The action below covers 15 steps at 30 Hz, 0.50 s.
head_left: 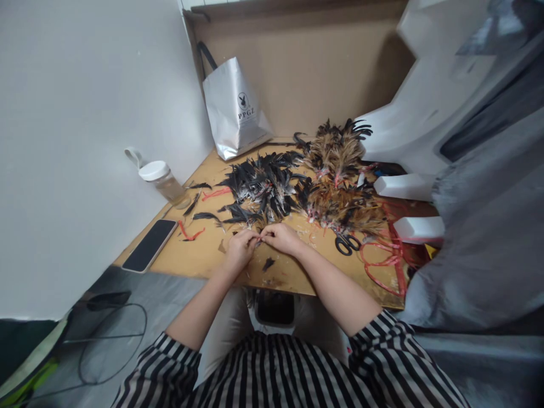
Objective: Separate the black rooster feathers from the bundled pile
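Observation:
My left hand (241, 248) and my right hand (278, 238) meet near the front of the wooden table (293, 279). Both have their fingers pinched together around something small, partly pinkish, too small to make out. Just beyond them lies a pile of black feathers (261, 184). Brown feather bundles (335, 150) with dark tips sit at the back right, and more brown and black feathers (346, 207) lie in front of those. Black-handled scissors (347, 243) rest to the right of my hands. A small dark feather (268, 264) lies just in front of my hands.
A phone (151, 245) lies at the left edge, near a lidded bottle (165, 182). Red strips (190, 232) lie near the phone. A silver bag (236, 110) stands at the back. Red string loops (385, 260) and white machine-like parts (419, 229) are on the right.

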Motion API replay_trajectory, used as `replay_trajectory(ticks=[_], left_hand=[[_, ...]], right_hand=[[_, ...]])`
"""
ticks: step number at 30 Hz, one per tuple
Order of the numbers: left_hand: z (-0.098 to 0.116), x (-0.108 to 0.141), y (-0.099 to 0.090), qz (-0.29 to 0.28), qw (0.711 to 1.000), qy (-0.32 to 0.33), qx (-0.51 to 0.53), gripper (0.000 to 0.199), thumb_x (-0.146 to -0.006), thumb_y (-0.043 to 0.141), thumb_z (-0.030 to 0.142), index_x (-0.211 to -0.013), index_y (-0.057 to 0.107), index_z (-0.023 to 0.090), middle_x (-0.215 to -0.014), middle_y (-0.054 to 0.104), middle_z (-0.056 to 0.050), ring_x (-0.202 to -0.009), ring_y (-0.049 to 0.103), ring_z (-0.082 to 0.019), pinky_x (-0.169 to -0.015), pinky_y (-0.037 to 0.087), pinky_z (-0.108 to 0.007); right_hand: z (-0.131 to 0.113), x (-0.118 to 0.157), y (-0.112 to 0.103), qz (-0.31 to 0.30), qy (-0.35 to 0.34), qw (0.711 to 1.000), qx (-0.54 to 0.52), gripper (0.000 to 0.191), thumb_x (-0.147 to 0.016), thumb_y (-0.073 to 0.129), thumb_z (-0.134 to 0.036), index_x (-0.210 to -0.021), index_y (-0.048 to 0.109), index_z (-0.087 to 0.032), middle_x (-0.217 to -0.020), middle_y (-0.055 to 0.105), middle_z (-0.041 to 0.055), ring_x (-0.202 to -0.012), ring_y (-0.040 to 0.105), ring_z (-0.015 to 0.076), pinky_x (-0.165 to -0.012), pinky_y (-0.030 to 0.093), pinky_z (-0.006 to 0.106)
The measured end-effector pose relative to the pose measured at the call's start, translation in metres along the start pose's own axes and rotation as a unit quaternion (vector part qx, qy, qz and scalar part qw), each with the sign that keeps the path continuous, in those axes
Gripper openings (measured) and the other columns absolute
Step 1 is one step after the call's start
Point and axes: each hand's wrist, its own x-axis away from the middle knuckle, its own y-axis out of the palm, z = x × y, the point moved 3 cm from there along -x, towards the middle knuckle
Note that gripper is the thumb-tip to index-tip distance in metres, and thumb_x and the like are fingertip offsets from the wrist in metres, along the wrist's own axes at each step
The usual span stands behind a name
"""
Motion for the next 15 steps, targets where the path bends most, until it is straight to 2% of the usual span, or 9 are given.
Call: replay_trajectory(ticks=[3, 8, 15], left_hand=[[-0.0006, 0.0005, 0.0009, -0.005, 1.0, -0.005, -0.001, 0.013, -0.078, 0.047, 0.017, -0.078, 0.06, 0.019, -0.072, 0.06, -0.003, -0.071, 0.055, -0.014, -0.066, 0.043, -0.025], [-0.0022, 0.0012, 0.0018, -0.012, 1.0, -0.009, -0.005, 0.013, -0.077, 0.047, 0.016, -0.077, 0.059, 0.019, -0.073, 0.06, -0.003, -0.07, 0.054, -0.013, -0.065, 0.042, -0.025], [-0.0034, 0.0022, 0.0018, -0.012, 1.0, -0.017, -0.009, 0.013, -0.077, 0.047, 0.016, -0.076, 0.06, 0.018, -0.071, 0.059, -0.003, -0.07, 0.055, -0.014, -0.065, 0.042, -0.025]], right_hand=[[0.0004, 0.0002, 0.0001, 0.007, 0.006, 1.0, -0.011, 0.016, -0.073, 0.052, -0.031, -0.079, 0.065, -0.026, -0.07, 0.063, -0.0048, -0.06, 0.052, 0.0091, -0.052, 0.028, 0.02], [-0.0002, 0.0011, 0.0012, 0.001, 0.009, 1.0, -0.024, 0.019, -0.073, 0.053, -0.032, -0.088, 0.064, -0.028, -0.066, 0.062, -0.0053, -0.058, 0.05, 0.0086, -0.052, 0.029, 0.019], [0.0026, 0.0001, 0.0004, -0.008, -0.017, 0.999, -0.035, 0.016, -0.073, 0.054, -0.032, -0.08, 0.067, -0.025, -0.072, 0.064, -0.0029, -0.065, 0.055, 0.0109, -0.056, 0.034, 0.02]])
